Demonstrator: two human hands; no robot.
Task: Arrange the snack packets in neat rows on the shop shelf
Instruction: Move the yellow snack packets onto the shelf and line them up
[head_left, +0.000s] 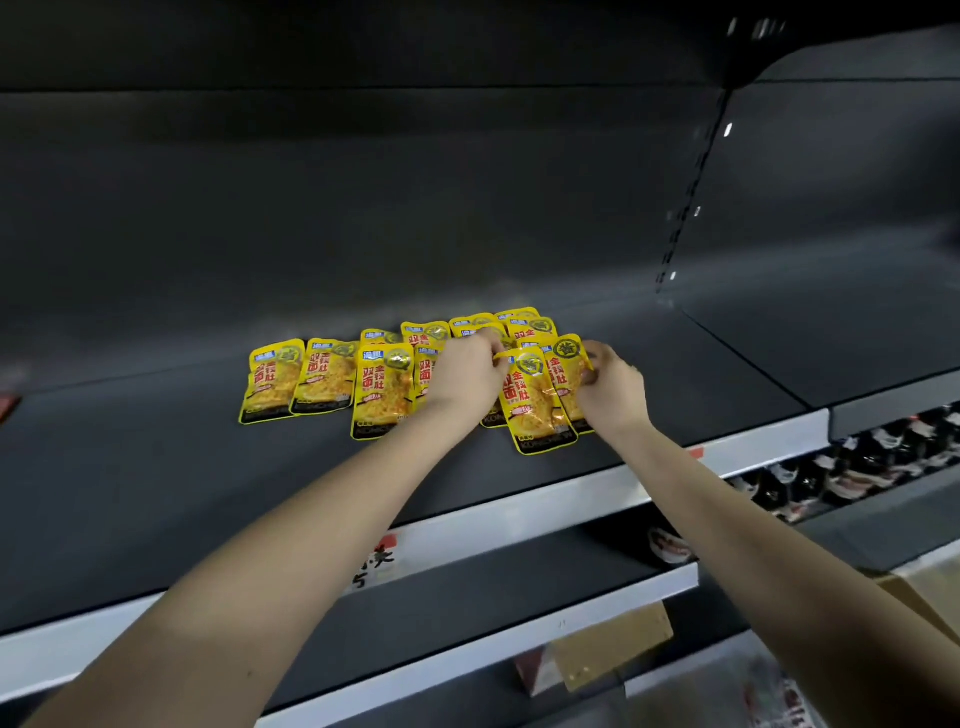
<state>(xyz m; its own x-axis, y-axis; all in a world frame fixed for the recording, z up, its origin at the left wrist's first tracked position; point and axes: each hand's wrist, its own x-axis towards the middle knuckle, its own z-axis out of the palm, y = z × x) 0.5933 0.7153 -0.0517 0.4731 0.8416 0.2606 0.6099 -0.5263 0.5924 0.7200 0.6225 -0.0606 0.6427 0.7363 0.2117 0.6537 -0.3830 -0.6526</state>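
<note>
Straightening, in progress: left hand (467, 374) pinches the front packet (537, 405) by its top corner; right hand (610, 389) pinches the rear packet (569, 364) between the two hands. Other yellow packets (324, 376) overlap loosely to the left of and beyond the hands on the shelf (156, 467). Next move probably calls for squaring this pair flat.

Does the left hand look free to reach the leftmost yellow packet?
Probably yes: the leftmost packet lies flat on the shelf with open space above; the left hand would first have to release the front packet it pinches.
</note>
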